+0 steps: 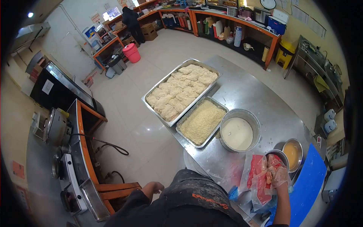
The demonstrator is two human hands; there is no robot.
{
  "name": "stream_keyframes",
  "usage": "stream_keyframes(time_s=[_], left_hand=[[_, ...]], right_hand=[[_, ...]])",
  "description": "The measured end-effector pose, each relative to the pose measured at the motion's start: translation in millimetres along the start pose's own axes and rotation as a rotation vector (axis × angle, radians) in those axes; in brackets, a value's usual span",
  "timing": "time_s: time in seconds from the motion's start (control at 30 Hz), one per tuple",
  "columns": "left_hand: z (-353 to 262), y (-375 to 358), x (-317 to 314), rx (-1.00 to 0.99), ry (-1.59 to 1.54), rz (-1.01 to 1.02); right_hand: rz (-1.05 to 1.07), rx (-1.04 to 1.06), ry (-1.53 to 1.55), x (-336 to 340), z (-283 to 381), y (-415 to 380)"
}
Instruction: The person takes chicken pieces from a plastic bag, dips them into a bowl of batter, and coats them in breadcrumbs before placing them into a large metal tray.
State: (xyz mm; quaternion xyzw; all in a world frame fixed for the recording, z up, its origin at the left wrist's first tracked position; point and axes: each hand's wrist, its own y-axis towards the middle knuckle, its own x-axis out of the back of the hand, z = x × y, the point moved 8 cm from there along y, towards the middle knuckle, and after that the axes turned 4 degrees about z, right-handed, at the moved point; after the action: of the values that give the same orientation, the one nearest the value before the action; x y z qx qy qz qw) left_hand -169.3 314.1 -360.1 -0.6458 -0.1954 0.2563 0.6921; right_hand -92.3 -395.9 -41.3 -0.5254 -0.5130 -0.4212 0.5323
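Observation:
My right hand [279,177], in a clear plastic glove, is closed on a piece of raw meat [269,177] at the lower right. The meat is over an opened clear plastic bag [261,195] holding more red raw meat [258,168]. Just behind the hand is a metal bowl [284,156], its contents mostly hidden. Next to that, a second metal bowl [293,152] holds an orange-yellow liquid. My left hand [153,187] hangs beside my dark, flour-marked apron [191,189], fingers loosely bent with nothing seen in it.
On the steel table [264,96] are a large tray [146,99] of breaded pieces, a pan [200,146] of pale crumbs and a pot [259,130] of whitish liquid. A blue board [312,170] lies at right. A counter with a stove [72,181] is left. A person [131,20] stands far back.

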Motion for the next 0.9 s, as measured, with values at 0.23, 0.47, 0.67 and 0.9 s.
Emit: stream_keyframes(time_s=[0.23,0.47,0.67,0.9], left_hand=[[-37.9,-34.6,20.1,-0.007,0.078,-0.054],[-41.5,-37.4,28.3,0.01,0.051,-0.068],[-25.0,-23.2,36.3,0.021,0.011,-0.082],[-23.2,-55.6,28.6,0.012,-0.044,-0.135]], right_hand=[[0.134,-0.542,1.034,6.2,-35.0,-33.0],[0.194,-0.791,1.4,-18.3,-51.9,-46.0],[0.119,-0.699,1.161,22.8,-57.8,-48.5],[-0.058,-0.435,0.818,160.5,6.9,-20.5]])
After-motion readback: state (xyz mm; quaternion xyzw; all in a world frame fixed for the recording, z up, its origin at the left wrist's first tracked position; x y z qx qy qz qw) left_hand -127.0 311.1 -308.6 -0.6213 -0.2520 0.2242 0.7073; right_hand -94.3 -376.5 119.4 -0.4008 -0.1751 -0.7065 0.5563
